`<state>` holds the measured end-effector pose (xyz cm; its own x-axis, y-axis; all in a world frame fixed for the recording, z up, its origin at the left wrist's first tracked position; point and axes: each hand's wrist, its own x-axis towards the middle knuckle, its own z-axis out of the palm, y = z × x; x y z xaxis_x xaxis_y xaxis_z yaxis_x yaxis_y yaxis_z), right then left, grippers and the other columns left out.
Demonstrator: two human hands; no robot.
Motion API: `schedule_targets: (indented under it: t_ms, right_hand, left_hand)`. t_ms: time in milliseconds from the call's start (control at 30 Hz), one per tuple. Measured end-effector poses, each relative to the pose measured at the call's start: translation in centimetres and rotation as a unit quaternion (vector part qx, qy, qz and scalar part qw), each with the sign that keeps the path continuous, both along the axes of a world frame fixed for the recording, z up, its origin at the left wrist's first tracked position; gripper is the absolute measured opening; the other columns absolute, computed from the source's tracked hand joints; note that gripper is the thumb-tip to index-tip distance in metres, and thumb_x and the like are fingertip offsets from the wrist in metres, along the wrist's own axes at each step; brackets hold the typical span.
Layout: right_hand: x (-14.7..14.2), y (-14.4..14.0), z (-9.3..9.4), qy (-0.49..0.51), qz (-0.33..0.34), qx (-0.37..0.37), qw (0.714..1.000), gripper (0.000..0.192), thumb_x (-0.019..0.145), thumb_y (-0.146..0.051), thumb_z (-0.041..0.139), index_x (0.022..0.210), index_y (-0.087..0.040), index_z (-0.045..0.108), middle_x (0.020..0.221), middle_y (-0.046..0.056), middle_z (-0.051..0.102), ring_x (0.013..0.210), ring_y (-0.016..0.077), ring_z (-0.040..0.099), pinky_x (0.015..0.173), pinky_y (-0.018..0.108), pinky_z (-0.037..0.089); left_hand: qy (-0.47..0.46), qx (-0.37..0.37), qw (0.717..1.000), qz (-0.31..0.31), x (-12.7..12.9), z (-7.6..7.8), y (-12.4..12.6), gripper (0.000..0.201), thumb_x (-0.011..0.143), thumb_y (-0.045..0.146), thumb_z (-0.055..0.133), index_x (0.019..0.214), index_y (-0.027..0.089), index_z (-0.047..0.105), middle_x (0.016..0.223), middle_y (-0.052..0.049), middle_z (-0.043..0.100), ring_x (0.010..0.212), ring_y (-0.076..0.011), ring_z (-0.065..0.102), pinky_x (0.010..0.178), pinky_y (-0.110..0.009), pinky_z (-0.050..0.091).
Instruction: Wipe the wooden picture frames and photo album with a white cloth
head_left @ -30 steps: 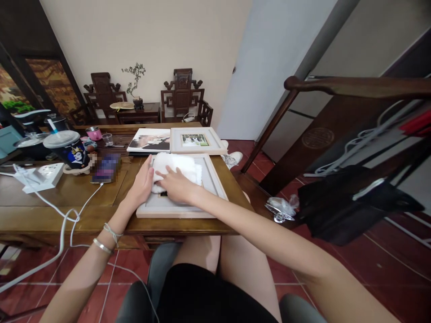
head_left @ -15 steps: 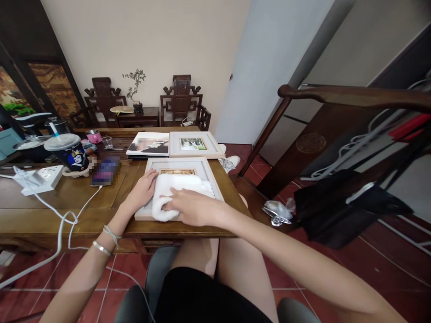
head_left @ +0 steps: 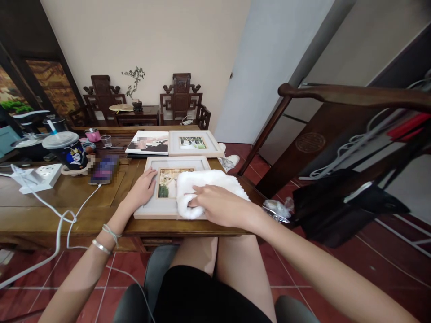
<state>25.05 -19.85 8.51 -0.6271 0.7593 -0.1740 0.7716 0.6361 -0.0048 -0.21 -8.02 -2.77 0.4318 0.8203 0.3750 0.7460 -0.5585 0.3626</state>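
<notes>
1. Picture frame (head_left: pixel 148 207), white and lying flat, sits at the near edge of the wooden table (head_left: pixel 50 202), with its photo showing on the left half.
2. White cloth (head_left: pixel 208 184) covers the frame's right half and spills past the frame's right side toward the table corner.
3. Right hand (head_left: pixel 220 205) lies on the cloth at the frame's near right corner, fingers curled into the fabric and gripping it.
4. Left hand (head_left: pixel 141 189) rests flat and unclenched on the frame's left border, holding nothing, only pressing down.
5. Risk, as I judge it: the frame sits close to the table edge, so a hard sideways pull on the cloth could slide it off if the left hand's pressure eases.
6. Beyond the frame lie a second frame (head_left: pixel 194 143) and a photo print (head_left: pixel 148 142); left of it, a phone (head_left: pixel 105 169), a lidded cup (head_left: pixel 65 150) and a power strip (head_left: pixel 40 176).
7. Room: red tiled floor, carved chairs against the far wall.
</notes>
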Motion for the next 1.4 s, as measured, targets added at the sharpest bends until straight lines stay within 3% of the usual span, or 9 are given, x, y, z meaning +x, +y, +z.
schedule_targets:
  t_ms: [133, 200, 333, 467, 667, 1033, 1267, 1400]
  right_hand:
    - [-2.6, 0.4, -0.6, 0.024, 0.040, 0.011, 0.999, 0.033, 0.082, -0.003, 0.050, 0.099, -0.017, 0.074, 0.103, 0.014, 0.071, 0.107, 0.0294, 0.062, 0.078, 0.032, 0.043]
    - [-4.1, 0.8, -1.1, 0.033, 0.061, 0.014, 0.998, 0.034, 0.083, -0.003, 0.050, 0.103, -0.016, 0.074, 0.116, 0.014, 0.070, 0.118, 0.0309, 0.057, 0.085, 0.035, 0.044]
    - [-5.1, 1.1, -2.0, 0.052, 0.074, 0.023, 0.996, 0.044, 0.082, 0.001, 0.049, 0.117, -0.014, 0.070, 0.146, 0.011, 0.054, 0.135, 0.0324, 0.045, 0.101, 0.043, 0.042]
    - [-2.8, 0.4, -1.9, 0.060, 0.058, 0.025, 0.996, 0.039, 0.081, 0.001, 0.050, 0.110, -0.012, 0.072, 0.141, 0.014, 0.058, 0.138, 0.0328, 0.042, 0.106, 0.047, 0.040]
    - [0.4, -0.6, -0.8, 0.020, -0.009, 0.016, 1.000, 0.036, 0.080, 0.000, 0.050, 0.099, -0.015, 0.076, 0.117, 0.018, 0.070, 0.132, 0.0307, 0.049, 0.101, 0.042, 0.042]
    - [-4.3, 1.1, -2.7, 0.058, 0.082, 0.036, 0.994, 0.041, 0.084, 0.000, 0.050, 0.115, -0.015, 0.071, 0.150, 0.010, 0.051, 0.142, 0.0316, 0.037, 0.110, 0.049, 0.036]
    - [0.1, -1.0, -2.0, 0.034, 0.017, 0.041, 0.998, 0.044, 0.078, 0.004, 0.049, 0.110, -0.014, 0.074, 0.145, 0.011, 0.055, 0.143, 0.0331, 0.036, 0.111, 0.052, 0.036]
    - [3.3, -2.2, -2.6, -0.006, -0.040, 0.102, 0.994, 0.041, 0.076, 0.004, 0.051, 0.099, -0.015, 0.078, 0.140, 0.014, 0.059, 0.141, 0.0372, 0.039, 0.110, 0.057, 0.036]
  left_hand:
    - [0.000, 0.009, 1.000, 0.002, 0.1, 0.0, 0.0, 0.045, 0.094, 0.024, 0.037, 0.130, 0.008, 0.057, 0.142, -0.019, 0.056, 0.141, -0.0283, 0.043, 0.119, -0.048, 0.033]
    - [0.002, 0.009, 1.000, 0.001, 0.0, 0.1, 0.0, 0.045, 0.093, 0.023, 0.037, 0.130, 0.008, 0.057, 0.141, -0.019, 0.056, 0.141, -0.0282, 0.043, 0.119, -0.048, 0.034]
    - [-0.003, 0.009, 1.000, -0.006, -0.1, 0.3, 0.1, 0.045, 0.093, 0.022, 0.037, 0.130, 0.010, 0.058, 0.139, -0.016, 0.058, 0.140, -0.0281, 0.044, 0.118, -0.049, 0.036]
    - [-0.003, 0.008, 1.000, -0.007, -0.1, 0.3, 0.1, 0.045, 0.093, 0.024, 0.037, 0.130, 0.009, 0.058, 0.140, -0.018, 0.057, 0.140, -0.0294, 0.045, 0.118, -0.050, 0.034]
    - [-0.006, 0.007, 1.000, 0.001, 0.0, 0.0, 0.0, 0.043, 0.093, 0.025, 0.037, 0.129, 0.012, 0.058, 0.140, -0.015, 0.058, 0.141, -0.0280, 0.043, 0.119, -0.049, 0.033]
    - [0.013, 0.008, 1.000, -0.006, 0.0, 0.4, 0.0, 0.046, 0.093, 0.023, 0.034, 0.129, 0.007, 0.058, 0.140, -0.019, 0.057, 0.140, -0.0288, 0.044, 0.119, -0.049, 0.034]
    - [0.000, 0.004, 1.000, -0.004, -0.1, 0.2, 0.0, 0.044, 0.094, 0.026, 0.037, 0.129, 0.008, 0.059, 0.140, -0.019, 0.057, 0.140, -0.0297, 0.045, 0.119, -0.050, 0.034]
    - [-0.007, -0.004, 1.000, -0.003, 0.0, 0.2, -0.1, 0.043, 0.093, 0.024, 0.038, 0.129, 0.012, 0.059, 0.141, -0.016, 0.057, 0.141, -0.0290, 0.043, 0.119, -0.051, 0.032]
